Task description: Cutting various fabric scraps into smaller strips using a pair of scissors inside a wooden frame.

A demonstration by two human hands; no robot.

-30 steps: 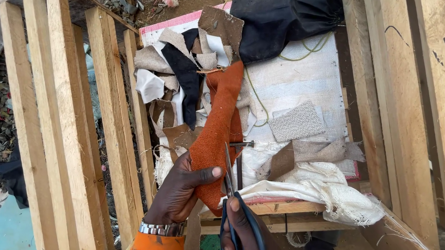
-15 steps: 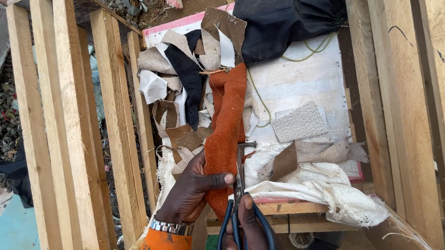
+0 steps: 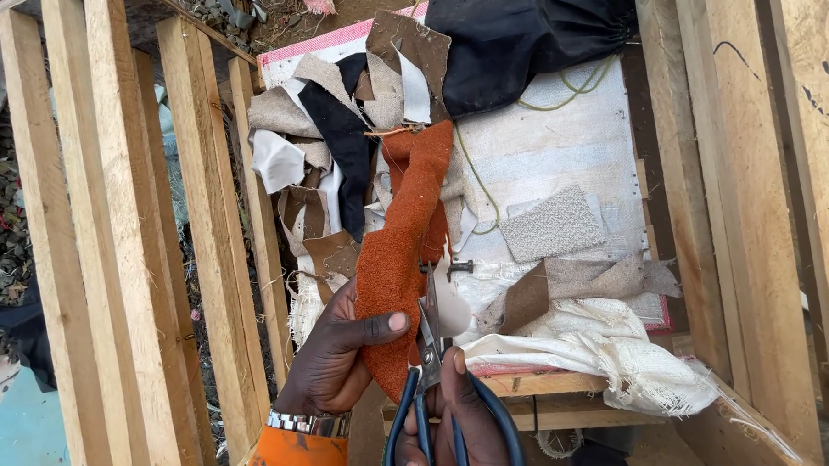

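Note:
A long strip of rust-orange fabric runs from the pile of scraps down toward me. My left hand pinches its near end, thumb on top; a metal watch and an orange sleeve show at the wrist. My right hand grips dark-blue-handled scissors, whose blades lie along the strip's right edge, partly into the cloth.
Fabric scraps in beige, black, white and brown are heaped on a white woven sheet. A black bag lies at the top, a grey swatch and frayed white cloth to the right. Wooden slats flank both sides.
The scissors have advanced up the orange strip's right edge. My left hand shifted slightly along the strip, and the view moved a little closer.

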